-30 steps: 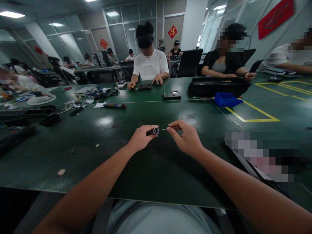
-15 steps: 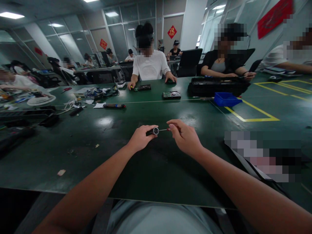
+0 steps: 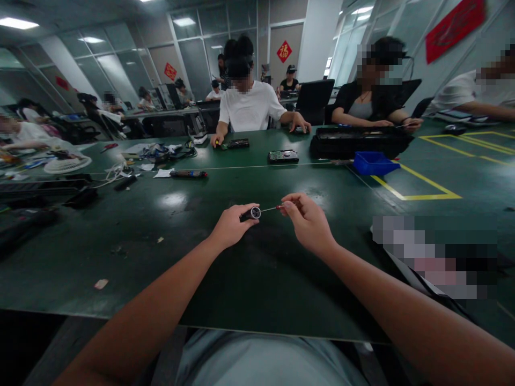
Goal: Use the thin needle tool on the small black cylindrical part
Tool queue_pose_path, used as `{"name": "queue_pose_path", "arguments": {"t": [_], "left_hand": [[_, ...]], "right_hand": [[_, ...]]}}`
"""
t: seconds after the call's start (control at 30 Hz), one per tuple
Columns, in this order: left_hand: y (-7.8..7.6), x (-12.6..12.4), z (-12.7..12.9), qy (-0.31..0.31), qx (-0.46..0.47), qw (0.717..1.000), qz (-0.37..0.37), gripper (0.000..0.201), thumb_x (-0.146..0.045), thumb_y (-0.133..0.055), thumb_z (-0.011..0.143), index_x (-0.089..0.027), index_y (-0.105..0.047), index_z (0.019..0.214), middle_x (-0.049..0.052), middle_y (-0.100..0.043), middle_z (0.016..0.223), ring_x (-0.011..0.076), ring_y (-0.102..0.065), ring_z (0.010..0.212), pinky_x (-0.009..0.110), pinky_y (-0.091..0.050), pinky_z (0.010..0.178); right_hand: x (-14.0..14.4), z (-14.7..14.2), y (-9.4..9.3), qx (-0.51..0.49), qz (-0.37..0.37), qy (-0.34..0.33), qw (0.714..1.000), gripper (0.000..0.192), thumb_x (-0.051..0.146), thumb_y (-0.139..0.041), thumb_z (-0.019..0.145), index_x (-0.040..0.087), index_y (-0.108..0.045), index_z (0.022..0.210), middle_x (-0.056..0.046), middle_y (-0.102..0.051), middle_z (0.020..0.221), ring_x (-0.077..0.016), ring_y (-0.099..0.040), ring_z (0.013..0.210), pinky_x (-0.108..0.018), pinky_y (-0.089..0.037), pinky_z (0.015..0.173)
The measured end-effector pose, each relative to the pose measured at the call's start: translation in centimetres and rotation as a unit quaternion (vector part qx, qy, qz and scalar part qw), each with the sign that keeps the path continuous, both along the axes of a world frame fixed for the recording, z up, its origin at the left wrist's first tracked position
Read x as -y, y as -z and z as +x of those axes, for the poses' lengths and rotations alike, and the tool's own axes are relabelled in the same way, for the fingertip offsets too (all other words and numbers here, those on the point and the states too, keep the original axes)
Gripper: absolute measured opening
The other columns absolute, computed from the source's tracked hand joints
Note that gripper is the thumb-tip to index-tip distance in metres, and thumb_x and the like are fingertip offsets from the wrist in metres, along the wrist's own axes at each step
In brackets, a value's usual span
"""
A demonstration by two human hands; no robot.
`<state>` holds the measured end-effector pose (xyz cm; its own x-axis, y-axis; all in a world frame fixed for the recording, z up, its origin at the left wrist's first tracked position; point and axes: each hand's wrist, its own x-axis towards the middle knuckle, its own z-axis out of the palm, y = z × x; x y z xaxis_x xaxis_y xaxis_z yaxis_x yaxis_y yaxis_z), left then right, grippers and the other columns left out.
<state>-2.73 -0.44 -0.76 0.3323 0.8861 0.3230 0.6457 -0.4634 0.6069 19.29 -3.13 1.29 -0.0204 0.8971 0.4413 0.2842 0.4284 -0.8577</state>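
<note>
Tilts red-handled tool (image 3: 279, 207) slightly more than before, pinching it in right fingers (image 3: 290, 208); clasps black tube (image 3: 248, 214) in left fingers (image 3: 246, 208), apparently probing its open end.

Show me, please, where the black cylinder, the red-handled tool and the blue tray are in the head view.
Black cylinder (image 3: 247, 215): head view, on its dark side wall.
Red-handled tool (image 3: 278, 207): head view, on its red section.
Blue tray (image 3: 370, 168): head view, on its outer wall.

green table (image 3: 225, 289) | on it: blue bin (image 3: 374, 163) | hard drive (image 3: 284, 156) | pale scrap (image 3: 101, 283)
</note>
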Motion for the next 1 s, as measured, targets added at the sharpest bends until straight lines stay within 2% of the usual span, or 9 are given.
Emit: {"name": "queue_pose_path", "arguments": {"t": [0.2,0.33,0.43,0.53,0.73,0.9,1.0], "left_hand": [[0.0,0.1,0.0,0.03,0.008,1.0,0.003,0.045,-0.022,-0.075,0.083,-0.026,-0.067,0.127,0.005,-0.071,0.121,0.0225,-0.064,0.112,0.04,-0.047,0.101],[-0.3,0.1,-0.1,0.044,0.017,0.999,0.004,0.042,-0.022,-0.073,0.085,-0.027,-0.067,0.126,0.005,-0.07,0.122,0.0224,-0.063,0.114,0.041,-0.046,0.103],[-0.6,0.1,-0.1,0.035,0.008,0.999,0.005,0.042,-0.024,-0.072,0.086,-0.027,-0.067,0.127,0.005,-0.07,0.124,0.0232,-0.062,0.115,0.042,-0.045,0.104],[-0.8,0.1,0.0,0.024,-0.008,1.0,-0.001,0.042,-0.026,-0.072,0.086,-0.027,-0.066,0.127,0.005,-0.069,0.124,0.024,-0.061,0.115,0.043,-0.045,0.103],[-0.7,0.3,0.3,0.005,-0.016,1.0,-0.003,0.041,-0.026,-0.072,0.086,-0.026,-0.066,0.126,0.006,-0.069,0.122,0.0248,-0.062,0.112,0.044,-0.045,0.103],[-0.7,0.3,0.4,-0.001,0.025,1.0,-0.004,0.038,-0.021,-0.07,0.085,-0.02,-0.066,0.122,0.007,-0.067,0.123,0.0235,-0.061,0.114,0.04,-0.045,0.104],[-0.6,0.3,0.5,-0.001,0.057,0.998,-0.03,0.042,-0.021,-0.065,0.088,-0.02,-0.059,0.13,0.007,-0.065,0.125,0.0223,-0.061,0.113,0.039,-0.046,0.103]], "right_hand": [[-0.8,-0.6,1.0,-0.168,-0.069,-0.026,0.983,0.027,0.046,-0.059,0.091,0.02,-0.067,0.092,-0.003,-0.067,0.079,-0.0173,-0.064,0.073,-0.036,-0.054,0.075],[-1.7,-0.1,1.4,-0.295,-0.162,-0.031,0.941,0.028,0.049,-0.067,0.084,0.02,-0.066,0.083,-0.001,-0.063,0.074,-0.0155,-0.061,0.068,-0.035,-0.057,0.073],[-2.4,0.5,1.4,-0.33,-0.22,-0.056,0.916,0.028,0.047,-0.069,0.083,0.02,-0.064,0.079,-0.001,-0.059,0.067,-0.015,-0.057,0.061,-0.037,-0.059,0.07],[-2.5,0.7,1.4,-0.31,-0.201,-0.048,0.928,0.026,0.047,-0.064,0.086,0.021,-0.062,0.08,-0.001,-0.059,0.068,-0.0152,-0.058,0.061,-0.037,-0.06,0.07],[-2.0,0.1,1.7,-0.234,-0.12,0.042,0.964,0.025,0.046,-0.058,0.09,0.021,-0.061,0.089,-0.002,-0.064,0.08,-0.0153,-0.062,0.071,-0.033,-0.059,0.069],[-1.8,0.3,1.5,-0.245,-0.096,0.038,0.964,0.025,0.046,-0.058,0.09,0.022,-0.061,0.089,-0.002,-0.063,0.08,-0.0142,-0.061,0.07,-0.031,-0.056,0.066],[-1.7,0.4,1.2,-0.254,-0.08,0.03,0.964,0.024,0.047,-0.059,0.089,0.023,-0.061,0.09,-0.001,-0.062,0.078,-0.0142,-0.06,0.068,-0.031,-0.055,0.064]]}}
